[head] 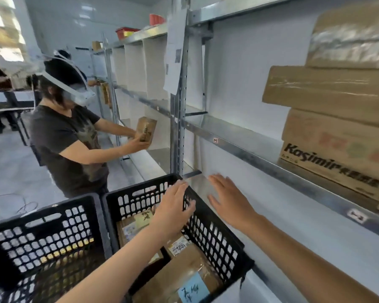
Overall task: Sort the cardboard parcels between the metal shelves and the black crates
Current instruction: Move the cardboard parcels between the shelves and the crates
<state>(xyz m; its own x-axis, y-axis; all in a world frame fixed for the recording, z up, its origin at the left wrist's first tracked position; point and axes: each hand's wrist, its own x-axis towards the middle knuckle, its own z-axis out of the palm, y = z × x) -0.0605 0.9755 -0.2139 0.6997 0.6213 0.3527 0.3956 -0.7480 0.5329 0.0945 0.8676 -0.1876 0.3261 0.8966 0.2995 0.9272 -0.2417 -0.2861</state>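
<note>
**Both hands empty, crate parcels right under the left one**

Neither hand is holding anything here. The left hand (173, 206) is flat with straight fingers, hovering over the far right corner of the black crate (217, 237). The right hand (230, 200) is also spread loose, but it's outside the crate, over the lower board of the metal shelf (271, 158).

The thing that matters: the parcels in that crate sit below the left hand and back toward the person. The parcel with the white label (179, 246) is nearly straight under the left wrist. The parcel with the blue note (190, 281) is closer in, and its long side seems to run along the crate. So I'd guess the left hand is closer for a grab, and the right would have to cross the crate wall first.

The stacked parcels (337, 149) are already up on the shelf, well off to the right.
</note>
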